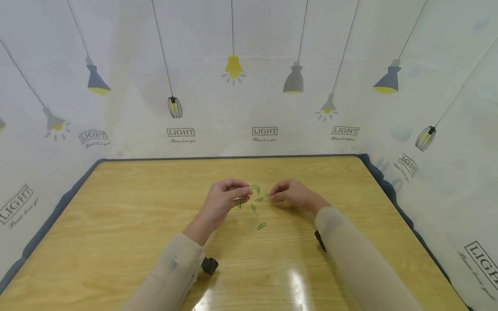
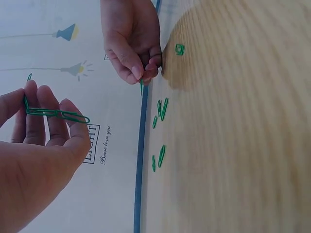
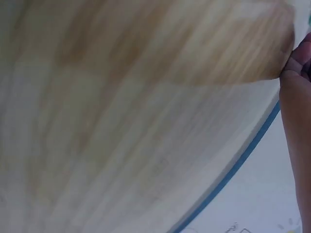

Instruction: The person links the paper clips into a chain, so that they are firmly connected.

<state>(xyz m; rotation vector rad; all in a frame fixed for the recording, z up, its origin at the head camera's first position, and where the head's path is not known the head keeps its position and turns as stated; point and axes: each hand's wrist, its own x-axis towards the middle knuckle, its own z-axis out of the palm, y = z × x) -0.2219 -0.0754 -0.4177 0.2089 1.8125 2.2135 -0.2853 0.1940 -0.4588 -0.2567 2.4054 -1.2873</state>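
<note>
My left hand point(image 1: 222, 201) is raised over the table and pinches linked green paper clips point(image 2: 44, 112) between thumb and index finger. The links trail across its curled fingers in the left wrist view. Facing it, my right hand point(image 1: 295, 194) holds one green paper clip point(image 2: 141, 86) between thumb and fingertips, pointing downward. The hands are a short way apart. Between and below them, several loose green paper clips point(image 1: 261, 226) lie scattered on the table. Only part of the right hand point(image 3: 297, 63) shows at the edge of the right wrist view, with its fingertips mostly hidden.
The wood-grain table point(image 1: 128, 224) has a dark blue edging point(image 1: 229, 157) along its back and sides. A pale wall covering point(image 1: 218, 142) printed with lamps stands behind it. Black wrist devices point(image 1: 209, 265) sit beneath both sleeves. Light glares off the near tabletop.
</note>
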